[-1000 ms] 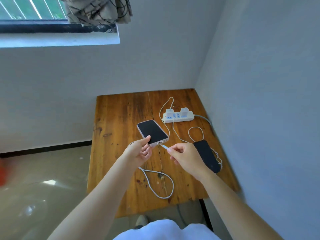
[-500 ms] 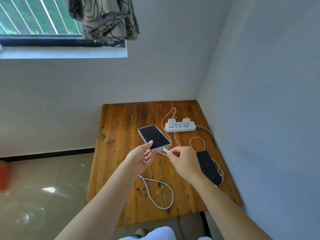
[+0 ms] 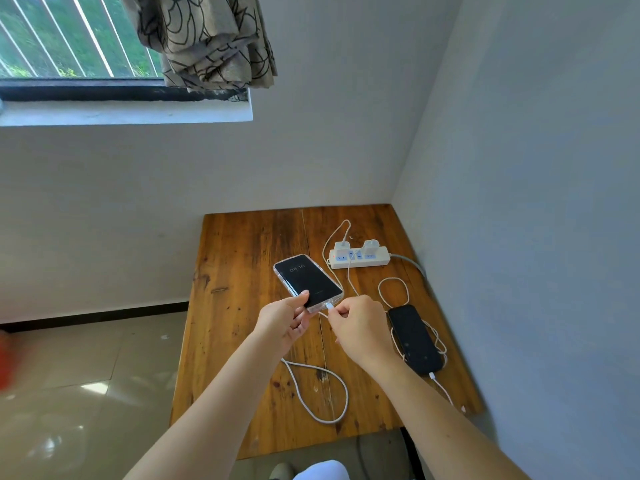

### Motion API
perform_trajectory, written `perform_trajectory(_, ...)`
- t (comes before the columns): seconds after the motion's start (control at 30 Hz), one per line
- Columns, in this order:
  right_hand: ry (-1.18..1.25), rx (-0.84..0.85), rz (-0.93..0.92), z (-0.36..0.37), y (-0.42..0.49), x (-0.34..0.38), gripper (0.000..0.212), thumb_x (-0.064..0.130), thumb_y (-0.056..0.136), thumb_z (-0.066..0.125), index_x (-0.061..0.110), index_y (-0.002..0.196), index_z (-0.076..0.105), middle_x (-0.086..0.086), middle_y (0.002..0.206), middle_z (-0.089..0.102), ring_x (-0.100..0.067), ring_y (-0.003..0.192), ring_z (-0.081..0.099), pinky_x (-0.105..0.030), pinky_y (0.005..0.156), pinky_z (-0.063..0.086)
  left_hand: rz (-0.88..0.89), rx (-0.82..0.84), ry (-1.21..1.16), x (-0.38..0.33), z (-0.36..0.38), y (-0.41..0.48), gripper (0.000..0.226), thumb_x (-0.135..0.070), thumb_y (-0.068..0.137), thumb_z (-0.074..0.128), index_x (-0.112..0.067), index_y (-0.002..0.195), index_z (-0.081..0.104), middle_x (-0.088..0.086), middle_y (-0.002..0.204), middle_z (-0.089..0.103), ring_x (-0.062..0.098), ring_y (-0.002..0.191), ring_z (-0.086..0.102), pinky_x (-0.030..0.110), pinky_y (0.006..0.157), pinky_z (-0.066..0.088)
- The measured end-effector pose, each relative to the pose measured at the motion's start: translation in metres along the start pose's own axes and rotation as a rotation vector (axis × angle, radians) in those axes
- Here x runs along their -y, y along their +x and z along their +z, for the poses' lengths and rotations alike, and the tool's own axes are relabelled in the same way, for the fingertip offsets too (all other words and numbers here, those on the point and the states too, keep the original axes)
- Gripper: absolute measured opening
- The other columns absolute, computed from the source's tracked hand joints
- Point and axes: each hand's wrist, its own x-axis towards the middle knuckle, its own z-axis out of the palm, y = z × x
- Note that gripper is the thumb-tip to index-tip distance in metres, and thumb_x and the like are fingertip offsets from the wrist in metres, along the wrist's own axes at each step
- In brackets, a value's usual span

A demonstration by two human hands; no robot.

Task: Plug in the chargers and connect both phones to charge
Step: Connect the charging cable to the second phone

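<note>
Right hand [image 3: 358, 329] is pinching the white cable plug [image 3: 330, 306] right at the bottom edge of the clear-cased phone [image 3: 307, 282], while the left hand [image 3: 284, 320] grips that phone's near corner. Its screen is lit, showing 08:16. Loads of bare wooden table [image 3: 239, 258] to the left; power strip [image 3: 359, 258] and black phone [image 3: 414, 338] crowd the wall side.

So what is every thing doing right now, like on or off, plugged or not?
Clear-cased phone: screen lit, showing a clock, lifted at its near end.
Left hand: holding that phone.
Right hand: pinching the cable plug at the phone's port.
Black phone: screen dark, cable plugged in, lying flat.
Power strip: two chargers plugged in.
Curtain: bunched up.
</note>
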Motion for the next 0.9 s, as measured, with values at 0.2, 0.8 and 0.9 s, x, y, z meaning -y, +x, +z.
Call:
perform_trajectory(0.2, -0.004, -0.010, 0.033, 0.001, 0.001, 0.004, 0.017, 0.024, 0.091, 0.061, 0.014, 0.082, 0.071, 0.006, 0.065, 0.062, -0.007, 0.055, 0.061, -0.008, 0.046, 0.041, -0.001, 0.038, 0.076, -0.001, -0.005, 0.003, 0.033, -0.014, 0.085, 0.069, -0.002, 0.114, 0.059, 0.016, 0.091, 0.069, 0.012, 0.048, 0.057, 0.014, 0.036, 0.043)
perform_trajectory(0.8, 0.569, 0.284, 0.380, -0.007, 0.002, -0.012, 0.011, 0.019, 0.088, 0.064, 0.022, 0.082, 0.072, -0.003, 0.079, 0.074, -0.013, 0.073, 0.068, -0.022, 0.063, 0.055, 0.064, 0.197, 0.038, 0.008, -0.014, 0.023, 0.029, -0.015, 0.088, 0.065, -0.003, 0.114, 0.060, 0.017, 0.106, 0.071, 0.023, 0.086, 0.070, 0.024, 0.060, 0.056)
perform_trajectory(0.9, 0.535, 0.283, 0.367, -0.007, 0.002, -0.015, 0.012, 0.020, 0.089, 0.064, 0.024, 0.081, 0.072, -0.001, 0.079, 0.074, -0.014, 0.076, 0.068, -0.023, 0.065, 0.055, 0.049, 0.190, 0.029, 0.008, -0.016, 0.023, 0.026, -0.012, 0.090, 0.062, -0.003, 0.115, 0.059, 0.018, 0.107, 0.070, 0.024, 0.088, 0.070, 0.025, 0.059, 0.056)
